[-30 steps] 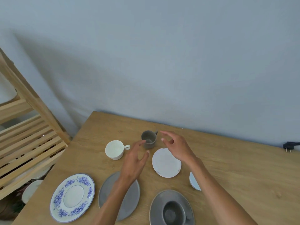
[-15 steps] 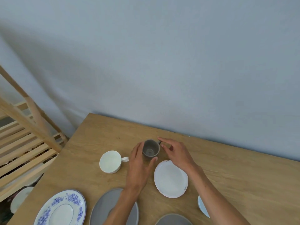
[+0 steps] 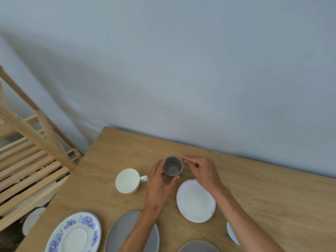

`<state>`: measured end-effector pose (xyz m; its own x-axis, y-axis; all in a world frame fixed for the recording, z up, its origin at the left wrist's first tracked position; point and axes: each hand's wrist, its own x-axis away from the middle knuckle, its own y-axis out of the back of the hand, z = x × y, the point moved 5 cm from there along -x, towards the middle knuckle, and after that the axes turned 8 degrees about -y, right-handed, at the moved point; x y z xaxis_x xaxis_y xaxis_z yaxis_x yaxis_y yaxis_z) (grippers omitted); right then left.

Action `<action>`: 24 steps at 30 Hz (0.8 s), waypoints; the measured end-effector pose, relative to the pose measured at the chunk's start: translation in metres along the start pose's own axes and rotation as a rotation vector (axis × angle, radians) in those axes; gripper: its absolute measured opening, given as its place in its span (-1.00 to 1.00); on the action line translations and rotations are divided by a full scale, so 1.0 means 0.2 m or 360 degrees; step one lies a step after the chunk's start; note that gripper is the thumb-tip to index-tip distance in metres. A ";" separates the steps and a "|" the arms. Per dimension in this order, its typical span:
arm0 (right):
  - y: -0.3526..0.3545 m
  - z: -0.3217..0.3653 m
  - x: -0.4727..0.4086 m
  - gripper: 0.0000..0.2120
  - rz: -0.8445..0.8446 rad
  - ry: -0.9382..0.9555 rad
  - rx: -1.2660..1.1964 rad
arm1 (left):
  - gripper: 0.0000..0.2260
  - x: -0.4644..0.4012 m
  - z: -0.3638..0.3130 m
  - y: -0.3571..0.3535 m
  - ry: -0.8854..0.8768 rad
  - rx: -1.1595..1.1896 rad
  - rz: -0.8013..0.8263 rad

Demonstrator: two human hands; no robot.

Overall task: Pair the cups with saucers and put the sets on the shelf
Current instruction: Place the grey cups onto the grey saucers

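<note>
A small grey cup (image 3: 172,166) stands upright on the wooden table (image 3: 263,197). My left hand (image 3: 160,186) wraps its left side, thumb and fingers against the wall. My right hand (image 3: 201,171) touches its right side at the handle with the fingertips. A white cup (image 3: 127,180) with its handle pointing right stands to the left. A white saucer (image 3: 195,200) lies just right of my left hand. A grey saucer (image 3: 127,231) lies under my left forearm. A blue-flowered saucer (image 3: 74,233) lies at the front left.
A slatted wooden shelf (image 3: 27,160) stands left of the table, with pale plates (image 3: 33,219) on a lower level. Another grey saucer (image 3: 198,247) and a light blue dish (image 3: 231,233) show at the bottom edge. The wall runs behind the table.
Both hands have closed in from apart onto the grey cup, left hand on its side and right fingertips at the handle. The camera has tilted up and nearer.
</note>
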<state>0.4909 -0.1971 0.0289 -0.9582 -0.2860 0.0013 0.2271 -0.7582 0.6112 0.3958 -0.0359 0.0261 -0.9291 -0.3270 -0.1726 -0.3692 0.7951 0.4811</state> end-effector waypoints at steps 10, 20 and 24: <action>0.15 0.26 0.32 -0.75 -0.0073 0.0127 -0.0127 | -0.37 0.18 -0.25 0.31 -0.0323 -0.0022 0.0100; 0.17 0.55 0.74 -0.73 -0.0064 0.0342 -0.0097 | -0.37 0.52 -0.45 0.68 -0.0531 -0.0062 0.0234; 0.10 0.62 0.88 -0.76 -0.0093 0.0269 -0.0111 | -0.36 0.60 -0.43 0.79 -0.0565 -0.0083 0.0297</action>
<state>0.3057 -0.1894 0.1398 -0.9286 -0.3303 -0.1691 0.1893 -0.8135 0.5498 0.2271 0.0063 0.1559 -0.9327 0.0244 -0.3598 -0.2006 0.7941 0.5738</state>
